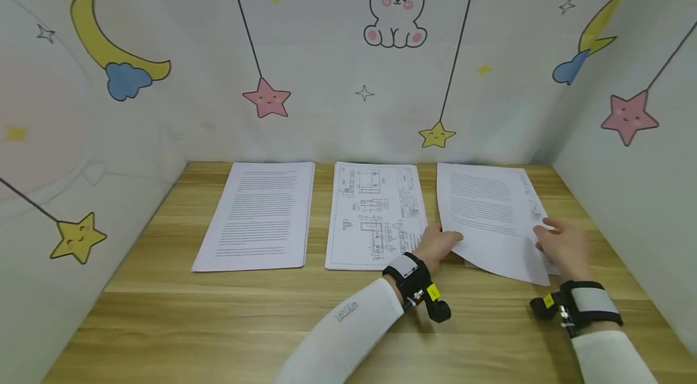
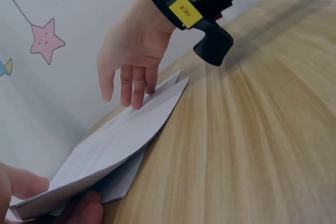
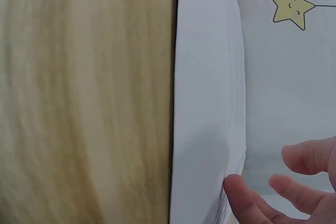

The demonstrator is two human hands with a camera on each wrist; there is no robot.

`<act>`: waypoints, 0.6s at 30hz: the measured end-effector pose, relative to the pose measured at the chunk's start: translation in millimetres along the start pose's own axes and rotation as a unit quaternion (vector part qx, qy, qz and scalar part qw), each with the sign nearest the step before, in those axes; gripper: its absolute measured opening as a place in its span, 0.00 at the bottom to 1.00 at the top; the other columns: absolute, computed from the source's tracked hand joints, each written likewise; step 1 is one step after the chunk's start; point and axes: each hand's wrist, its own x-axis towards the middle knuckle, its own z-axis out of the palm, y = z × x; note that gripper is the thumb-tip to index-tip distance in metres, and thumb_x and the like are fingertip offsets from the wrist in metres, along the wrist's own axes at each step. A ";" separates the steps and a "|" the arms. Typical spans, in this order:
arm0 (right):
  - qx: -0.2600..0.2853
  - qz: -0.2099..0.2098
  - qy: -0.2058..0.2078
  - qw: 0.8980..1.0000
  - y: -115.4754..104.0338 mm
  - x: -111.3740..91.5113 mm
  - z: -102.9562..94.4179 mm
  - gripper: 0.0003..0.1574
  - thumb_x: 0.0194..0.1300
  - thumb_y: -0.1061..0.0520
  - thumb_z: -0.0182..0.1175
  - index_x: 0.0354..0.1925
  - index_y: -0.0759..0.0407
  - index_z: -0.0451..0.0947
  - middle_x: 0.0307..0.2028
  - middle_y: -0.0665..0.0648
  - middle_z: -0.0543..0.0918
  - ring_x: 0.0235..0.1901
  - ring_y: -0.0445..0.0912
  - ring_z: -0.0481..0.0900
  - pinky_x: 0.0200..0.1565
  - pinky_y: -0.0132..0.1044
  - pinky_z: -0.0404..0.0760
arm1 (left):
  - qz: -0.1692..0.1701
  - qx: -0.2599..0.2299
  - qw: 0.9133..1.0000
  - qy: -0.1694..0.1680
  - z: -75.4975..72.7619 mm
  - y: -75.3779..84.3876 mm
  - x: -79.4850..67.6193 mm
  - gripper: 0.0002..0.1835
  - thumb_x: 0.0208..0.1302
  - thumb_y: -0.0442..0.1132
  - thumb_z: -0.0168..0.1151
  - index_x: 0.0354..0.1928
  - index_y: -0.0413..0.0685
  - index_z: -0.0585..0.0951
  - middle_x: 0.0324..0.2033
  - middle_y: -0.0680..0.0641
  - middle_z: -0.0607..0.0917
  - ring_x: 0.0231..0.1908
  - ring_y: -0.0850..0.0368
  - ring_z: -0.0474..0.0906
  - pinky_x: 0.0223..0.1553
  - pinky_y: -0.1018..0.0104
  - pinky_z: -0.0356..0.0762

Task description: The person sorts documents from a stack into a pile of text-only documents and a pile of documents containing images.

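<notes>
On the right of the table lies a stack of papers whose top printed sheet (image 1: 481, 205) is skewed, its near edge lifted and bowed. My left hand (image 1: 438, 246) pinches the left edge of that paper, thumb above and fingers beneath, as the left wrist view shows; how many sheets it holds I cannot tell. My right hand (image 1: 566, 248) is at the right edge, fingers loosely bent; in the right wrist view one fingertip (image 3: 237, 195) is at the paper's edge and the thumb stands apart. Beneath the top sheet, a page with a line drawing (image 1: 533, 205) shows along the right side.
A stack of technical drawings (image 1: 376, 214) lies in the middle, just beside my left hand. Farther left is a stack of text pages (image 1: 256, 214). The wooden table (image 1: 218, 323) meets a patterned wall (image 1: 337, 69) at the back and side walls left and right.
</notes>
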 end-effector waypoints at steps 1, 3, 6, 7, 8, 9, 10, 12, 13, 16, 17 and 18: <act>-0.006 -0.003 0.000 1.000 -0.3 -1.1 1.4 0.38 0.75 0.48 0.45 0.74 0.68 0.56 0.62 0.77 0.71 0.40 0.54 0.84 0.31 0.34 0.72 | 0.006 0.013 1.000 0.001 -0.8 -0.3 0.3 0.13 0.64 0.33 0.59 0.49 0.37 0.80 0.44 0.40 0.88 0.45 0.49 0.86 0.44 0.63 0.83; -0.009 -0.008 0.000 1.000 -0.4 -3.6 3.9 0.37 0.75 0.48 0.45 0.73 0.68 0.58 0.61 0.77 0.72 0.40 0.55 0.84 0.31 0.34 0.72 | 0.014 0.040 0.999 0.005 -2.5 -0.9 0.4 0.13 0.63 0.31 0.58 0.48 0.36 0.81 0.42 0.40 0.88 0.42 0.50 0.85 0.38 0.66 0.79; -0.008 -0.013 0.001 1.000 -1.4 -6.0 9.4 0.36 0.75 0.48 0.45 0.72 0.67 0.61 0.60 0.75 0.73 0.46 0.58 0.82 0.32 0.36 0.72 | 0.018 0.071 0.997 0.002 -6.7 -1.7 1.0 0.14 0.62 0.28 0.55 0.49 0.37 0.82 0.43 0.42 0.88 0.41 0.53 0.81 0.39 0.68 0.72; -0.006 -0.016 0.002 1.000 -1.5 -6.7 10.7 0.35 0.75 0.47 0.44 0.71 0.67 0.61 0.61 0.75 0.72 0.49 0.60 0.80 0.34 0.38 0.73 | 0.015 0.072 0.997 -0.001 -7.6 -1.9 1.3 0.15 0.62 0.27 0.54 0.50 0.38 0.82 0.43 0.43 0.87 0.41 0.54 0.80 0.40 0.67 0.73; 0.000 -0.017 0.000 1.000 -1.7 -7.7 12.1 0.35 0.75 0.47 0.44 0.72 0.66 0.62 0.62 0.75 0.71 0.52 0.62 0.78 0.37 0.41 0.74 | 0.014 0.072 0.997 -0.006 -8.4 -2.4 1.9 0.16 0.62 0.27 0.54 0.51 0.39 0.81 0.44 0.44 0.87 0.42 0.55 0.79 0.43 0.66 0.73; 0.005 -0.019 -0.002 1.000 -2.1 -8.4 13.1 0.35 0.76 0.47 0.44 0.72 0.65 0.62 0.64 0.75 0.70 0.56 0.63 0.75 0.41 0.45 0.75 | 0.013 0.067 0.998 -0.013 -9.1 -2.9 2.5 0.18 0.63 0.26 0.53 0.54 0.40 0.80 0.45 0.45 0.86 0.43 0.55 0.79 0.46 0.65 0.74; 0.011 -0.024 -0.005 1.000 -2.5 -9.1 14.1 0.35 0.76 0.47 0.43 0.72 0.65 0.61 0.66 0.75 0.69 0.59 0.65 0.72 0.45 0.48 0.76 | 0.013 0.065 0.998 -0.017 -9.6 -3.3 3.1 0.19 0.63 0.26 0.53 0.55 0.42 0.79 0.46 0.46 0.86 0.44 0.56 0.80 0.49 0.64 0.75; 0.027 -0.034 -0.012 0.999 -3.8 -10.8 16.0 0.36 0.76 0.46 0.43 0.74 0.63 0.59 0.70 0.75 0.64 0.65 0.66 0.67 0.55 0.56 0.73 | 0.012 0.043 0.999 -0.027 -11.5 -4.3 3.9 0.21 0.63 0.26 0.53 0.58 0.45 0.78 0.46 0.48 0.86 0.46 0.55 0.81 0.53 0.61 0.76; 0.037 -0.035 -0.016 0.999 -4.9 -11.6 16.8 0.37 0.76 0.46 0.43 0.75 0.63 0.56 0.71 0.74 0.62 0.67 0.67 0.65 0.60 0.59 0.71 | 0.012 0.028 0.999 -0.035 -12.7 -4.6 3.9 0.21 0.64 0.26 0.53 0.58 0.45 0.77 0.47 0.47 0.86 0.47 0.55 0.82 0.55 0.60 0.77; 0.067 -0.025 -0.026 0.997 -9.0 -13.7 18.6 0.41 0.76 0.44 0.44 0.78 0.59 0.47 0.75 0.73 0.52 0.72 0.68 0.58 0.68 0.62 0.65 | 0.018 -0.007 0.998 -0.056 -19.1 -4.2 1.6 0.22 0.65 0.26 0.52 0.61 0.45 0.75 0.49 0.47 0.85 0.50 0.53 0.82 0.57 0.57 0.78; 0.076 -0.018 -0.027 0.997 -10.5 -14.4 18.9 0.43 0.76 0.43 0.44 0.79 0.58 0.43 0.76 0.73 0.50 0.73 0.68 0.56 0.69 0.63 0.63 | 0.021 -0.019 0.998 -0.064 -21.8 -3.7 0.4 0.23 0.65 0.26 0.51 0.61 0.45 0.74 0.49 0.46 0.84 0.51 0.52 0.82 0.57 0.56 0.79; 0.086 -0.011 -0.030 0.996 -12.1 -15.4 18.7 0.45 0.76 0.43 0.44 0.79 0.56 0.40 0.77 0.72 0.48 0.73 0.68 0.55 0.70 0.64 0.62 | 0.023 -0.025 0.997 -0.071 -24.8 -2.6 -1.3 0.24 0.65 0.25 0.50 0.62 0.45 0.74 0.49 0.46 0.84 0.51 0.51 0.83 0.56 0.55 0.80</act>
